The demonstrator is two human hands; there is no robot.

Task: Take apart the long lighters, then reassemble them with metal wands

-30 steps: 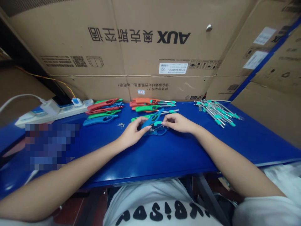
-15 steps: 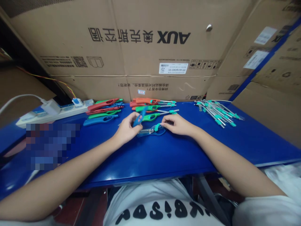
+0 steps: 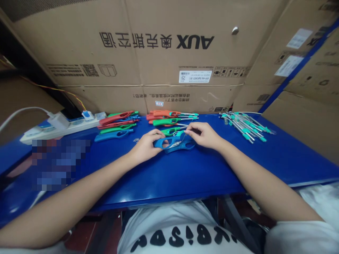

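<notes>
Above the blue table, my left hand (image 3: 144,147) is closed on a blue lighter casing half (image 3: 159,143), tilted over a second blue casing half (image 3: 187,145) that lies lower and slightly behind it. Between the halves a thin lighter insert (image 3: 174,144) with white wire shows in part. My right hand (image 3: 203,134) pinches at the far right end of these parts, by a teal trigger (image 3: 180,133). Its fingertips cover most of what they grip.
Beyond my hands lie lighters with orange, red and green handles (image 3: 162,122). Red, green and blue casings (image 3: 113,135) rest at left near a white power strip (image 3: 76,124). Metal lighter tubes with teal triggers (image 3: 245,128) are piled at right. Cardboard (image 3: 159,70) stands behind.
My left hand has brought the blue casing half down and right, from upright to nearly flat over the insert. My right hand has shifted slightly right and up, still pinching.
</notes>
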